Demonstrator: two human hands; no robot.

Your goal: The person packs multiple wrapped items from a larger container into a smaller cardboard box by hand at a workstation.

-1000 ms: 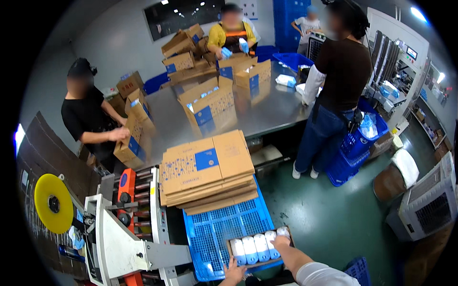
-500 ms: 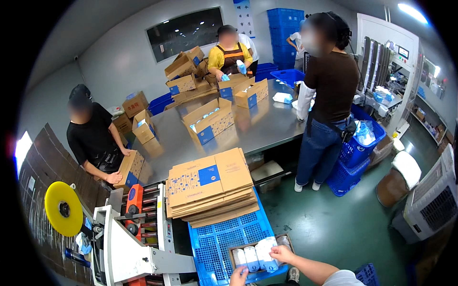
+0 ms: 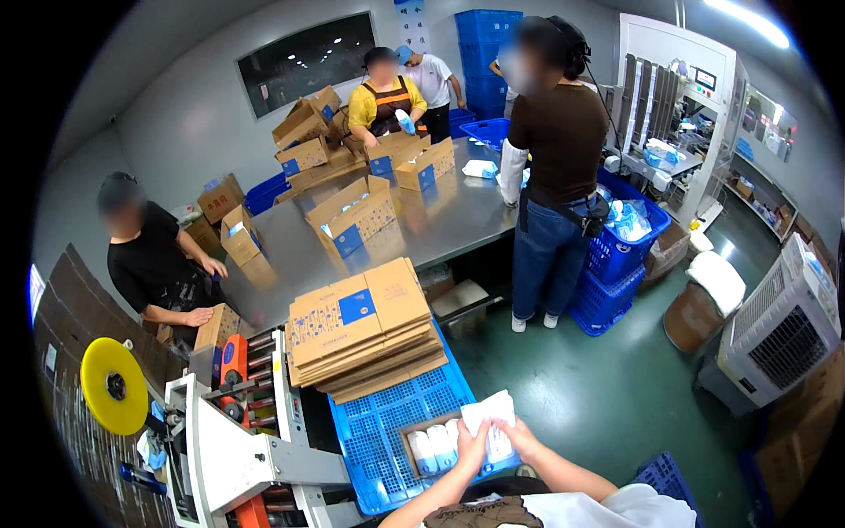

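Both of my hands are closed on a white soft packet (image 3: pixel 488 410) above the right part of a small open carton. My left hand (image 3: pixel 473 447) grips its near left edge, and my right hand (image 3: pixel 525 440) is at its right side. In the carton (image 3: pixel 408 449), several white-and-blue packets (image 3: pixel 433 447) stand side by side. Another white-and-blue surface (image 3: pixel 500 447) shows between my hands; I cannot tell whether it belongs to the held packet. The carton rests on an upturned blue plastic crate (image 3: pixel 365 458).
Flattened cartons (image 3: pixel 361 321) are stacked on the crate's far end. To the left is a carton-sealing machine (image 3: pixel 238 440) with a yellow tape roll (image 3: pixel 115 385). Beyond, co-workers stand around a steel table (image 3: pixel 286 233) with open cartons (image 3: pixel 352 216). An air cooler (image 3: pixel 775 326) stands at right.
My hands have come together on the packet, now lifted above the carton. The view has swung right. At left, the co-worker's carton has moved nearer the sealing machine.
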